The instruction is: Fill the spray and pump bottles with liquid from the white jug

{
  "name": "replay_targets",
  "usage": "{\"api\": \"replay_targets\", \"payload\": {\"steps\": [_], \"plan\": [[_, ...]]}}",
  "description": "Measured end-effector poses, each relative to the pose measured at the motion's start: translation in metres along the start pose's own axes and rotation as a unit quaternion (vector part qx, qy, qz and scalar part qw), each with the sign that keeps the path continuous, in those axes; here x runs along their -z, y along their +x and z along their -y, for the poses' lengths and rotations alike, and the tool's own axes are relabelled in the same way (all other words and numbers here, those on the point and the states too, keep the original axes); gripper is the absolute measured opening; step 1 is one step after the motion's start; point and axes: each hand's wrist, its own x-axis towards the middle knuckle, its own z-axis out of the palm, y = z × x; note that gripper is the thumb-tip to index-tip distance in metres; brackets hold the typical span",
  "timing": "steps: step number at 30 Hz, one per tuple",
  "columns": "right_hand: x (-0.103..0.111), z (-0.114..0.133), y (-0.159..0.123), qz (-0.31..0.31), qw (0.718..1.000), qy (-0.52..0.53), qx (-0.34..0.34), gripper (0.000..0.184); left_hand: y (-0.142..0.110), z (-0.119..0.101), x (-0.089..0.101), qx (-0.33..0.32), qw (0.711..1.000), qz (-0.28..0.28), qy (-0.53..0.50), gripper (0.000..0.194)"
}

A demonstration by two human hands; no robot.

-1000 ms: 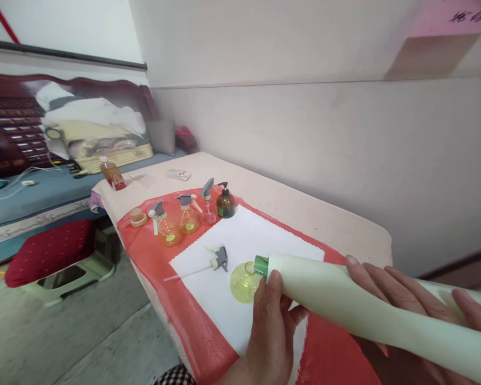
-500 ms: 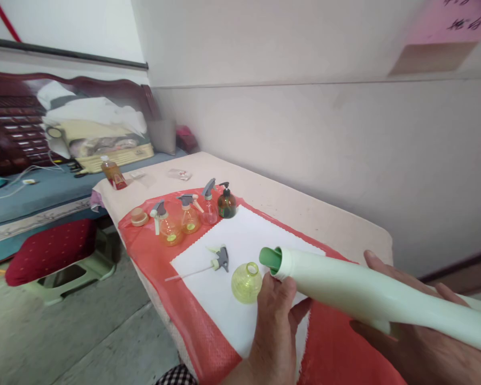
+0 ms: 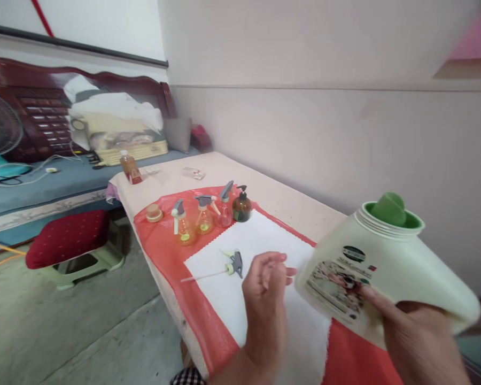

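Note:
My right hand (image 3: 419, 342) grips a big pale green jug (image 3: 388, 262) from below at the right. The jug is nearly upright, with its green spout at the top and its label facing me. My left hand (image 3: 264, 299) hovers over the white cloth (image 3: 264, 235) with its fingers curled. It covers the spot where the small yellow-green round bottle stood, and that bottle is hidden. A loose grey spray head with a long tube (image 3: 232, 264) lies on the cloth just left of my left hand.
A red sheet (image 3: 164, 251) covers the near part of the table. Behind the cloth stand three spray bottles (image 3: 204, 219), a dark pump bottle (image 3: 241, 206) and a round lid (image 3: 154, 213). An orange drink bottle (image 3: 130, 167) stands at the far end. A red stool (image 3: 68, 238) sits on the floor to the left.
The jug has swung up from lying tilted over the yellow-green bottle to nearly upright at the right. My left hand let go of its neck and now covers the small bottle.

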Motion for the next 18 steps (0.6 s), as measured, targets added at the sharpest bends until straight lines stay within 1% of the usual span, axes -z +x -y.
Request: {"api": "replay_targets", "payload": {"steps": [1, 3, 4, 6, 9, 11, 13, 16, 18], "plan": [[-0.012, -0.003, 0.002, 0.016, 0.999, 0.021, -0.019, 0.059, 0.006, -0.003, 0.003, -0.004, 0.999, -0.034, -0.003, 0.024], [-0.036, -0.012, 0.011, 0.044, 0.996, 0.071, -0.018, 0.059, 0.017, -0.004, 0.009, -0.005, 0.997, -0.077, -0.014, 0.022], [-0.048, -0.018, 0.017, 0.055, 0.993, 0.1, -0.001, 0.059, 0.021, -0.003, 0.012, -0.003, 0.996, -0.084, -0.019, 0.023], [-0.069, -0.029, 0.029, 0.052, 0.991, 0.118, 0.025, 0.059, 0.027, 0.001, 0.015, 0.007, 0.996, -0.083, -0.026, 0.024], [-0.089, -0.048, 0.042, 0.046, 0.993, 0.096, 0.042, 0.061, 0.03, 0.007, 0.017, 0.017, 0.997, -0.079, -0.02, 0.022], [-0.094, -0.058, 0.045, 0.056, 0.995, 0.068, 0.043, 0.065, 0.029, 0.008, 0.016, 0.017, 0.997, -0.074, -0.011, 0.02], [-0.092, -0.066, 0.044, 0.067, 0.997, 0.031, 0.033, 0.069, 0.028, 0.008, 0.015, 0.016, 0.998, -0.068, -0.004, 0.02], [-0.078, -0.074, 0.033, 0.092, 0.996, -0.019, 0.007, 0.071, 0.032, 0.007, 0.017, 0.007, 0.998, -0.061, 0.001, 0.021], [-0.065, -0.079, 0.015, 0.111, 0.993, -0.038, -0.018, 0.077, 0.039, 0.004, 0.023, -0.005, 0.998, -0.068, 0.0, 0.022]]}}
